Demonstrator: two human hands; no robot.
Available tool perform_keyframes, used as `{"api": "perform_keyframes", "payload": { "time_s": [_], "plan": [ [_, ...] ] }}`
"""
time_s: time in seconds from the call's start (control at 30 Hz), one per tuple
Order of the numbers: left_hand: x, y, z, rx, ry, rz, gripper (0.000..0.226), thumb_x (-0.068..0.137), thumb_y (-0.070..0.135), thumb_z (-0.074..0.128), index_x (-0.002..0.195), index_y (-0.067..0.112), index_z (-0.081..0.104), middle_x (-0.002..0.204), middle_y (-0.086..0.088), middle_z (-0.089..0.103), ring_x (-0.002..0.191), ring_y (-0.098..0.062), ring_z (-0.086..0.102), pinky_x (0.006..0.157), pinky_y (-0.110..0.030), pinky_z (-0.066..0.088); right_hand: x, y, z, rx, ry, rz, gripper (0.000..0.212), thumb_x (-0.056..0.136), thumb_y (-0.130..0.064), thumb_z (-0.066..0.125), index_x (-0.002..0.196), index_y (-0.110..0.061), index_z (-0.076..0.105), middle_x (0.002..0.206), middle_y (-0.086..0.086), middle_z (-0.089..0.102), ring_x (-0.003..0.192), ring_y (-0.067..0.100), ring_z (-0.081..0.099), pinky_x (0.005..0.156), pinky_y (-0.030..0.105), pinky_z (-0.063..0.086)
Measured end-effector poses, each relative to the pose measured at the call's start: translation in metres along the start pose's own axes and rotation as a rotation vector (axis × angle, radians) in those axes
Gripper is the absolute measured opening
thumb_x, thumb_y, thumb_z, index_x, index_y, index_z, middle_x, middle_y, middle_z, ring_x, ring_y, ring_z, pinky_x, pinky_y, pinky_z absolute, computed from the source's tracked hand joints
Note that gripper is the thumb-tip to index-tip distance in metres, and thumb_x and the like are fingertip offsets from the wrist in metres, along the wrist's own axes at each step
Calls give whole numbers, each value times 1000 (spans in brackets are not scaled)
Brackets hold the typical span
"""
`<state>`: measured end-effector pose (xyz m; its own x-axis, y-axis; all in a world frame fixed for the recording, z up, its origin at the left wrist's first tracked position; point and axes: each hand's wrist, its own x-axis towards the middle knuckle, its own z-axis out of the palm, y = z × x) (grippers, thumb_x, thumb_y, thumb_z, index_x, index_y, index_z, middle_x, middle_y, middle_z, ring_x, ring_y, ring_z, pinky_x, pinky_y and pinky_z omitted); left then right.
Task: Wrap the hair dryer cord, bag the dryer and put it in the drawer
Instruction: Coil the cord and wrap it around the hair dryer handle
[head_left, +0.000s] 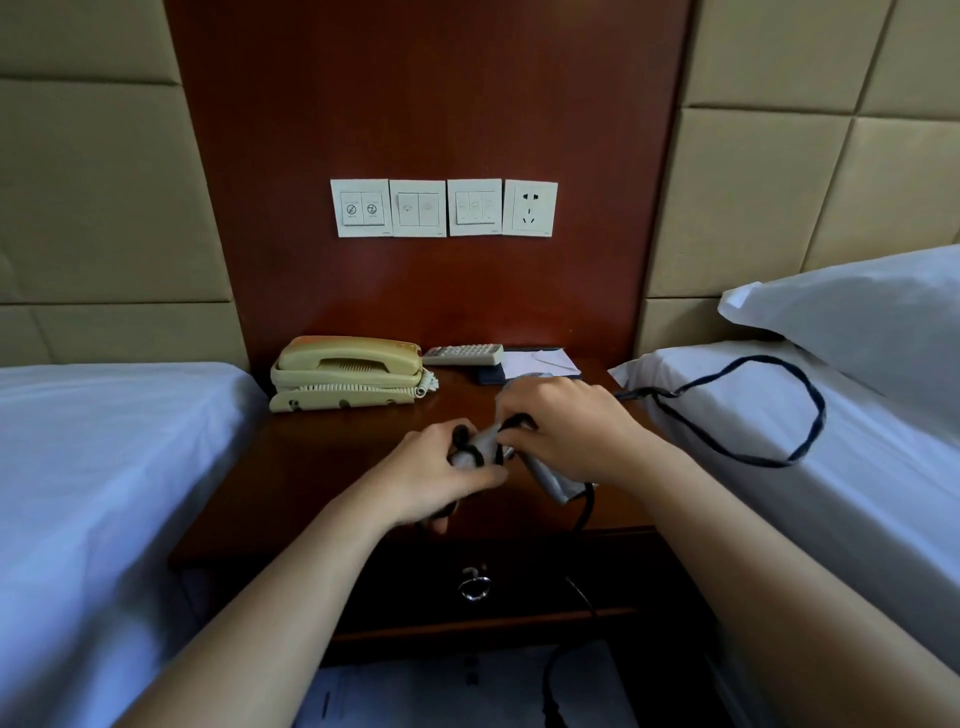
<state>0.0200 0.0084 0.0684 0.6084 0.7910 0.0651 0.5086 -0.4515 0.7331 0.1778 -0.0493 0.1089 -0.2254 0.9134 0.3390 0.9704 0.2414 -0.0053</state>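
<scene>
The grey hair dryer (550, 480) was steadied by the right hand (566, 431), fingers clamped around it, so black cord (753, 415) could be wound by the left hand (441, 475), its fingers closed on the turns.

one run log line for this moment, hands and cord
step: wrapping cord | left hand: gripping dryer handle | right hand: winding cord | slack: looped on bed | drawer: shut
</scene>
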Motion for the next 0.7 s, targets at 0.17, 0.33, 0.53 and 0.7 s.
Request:
{"api": "perform_keyframes", "payload": {
  "time_s": [0.17, 0.33, 0.53, 0.7],
  "plan": [
    [0, 5, 1, 130, 18, -2, 45, 70, 62, 58, 84, 19, 58, 62, -13, 68, 46, -25, 64, 59, -38, 56, 1, -15, -3, -41, -3, -77, 19, 91, -35, 52, 102, -21, 58, 109, -6, 58, 101, 21, 55, 67, 30, 34],
    [0, 7, -1, 207, 64, -3, 38, 78, 58, 50, 82, 20, 58, 63, -7, 69, 44, -21, 65, 61, -35, 55, 0, -14, -9, 95, 10, -84, 11, 89, -30, 57, 91, -20, 59, 89, -9, 54, 86, 18, 54, 66, 34, 41],
    [-3, 8, -12, 310, 139, -15, 35, 80, 57, 52, 80, 23, 55, 56, 4, 62, 42, -17, 65, 57, -29, 50, 2, 4, -6, 277, 4, -78, 11, 92, -28, 53, 85, -22, 60, 81, -7, 61, 79, 16, 57, 71, 42, 50],
    [-4, 2, -16, 345, 145, -46, 34, 80, 56, 52, 79, 22, 53, 59, 4, 64, 44, -17, 66, 61, -29, 50, 1, 22, 2, 300, 111, -23, 27, 96, -19, 46, 70, -14, 51, 62, -6, 52, 62, 15, 52, 64, 37, 43]
  ]
}}
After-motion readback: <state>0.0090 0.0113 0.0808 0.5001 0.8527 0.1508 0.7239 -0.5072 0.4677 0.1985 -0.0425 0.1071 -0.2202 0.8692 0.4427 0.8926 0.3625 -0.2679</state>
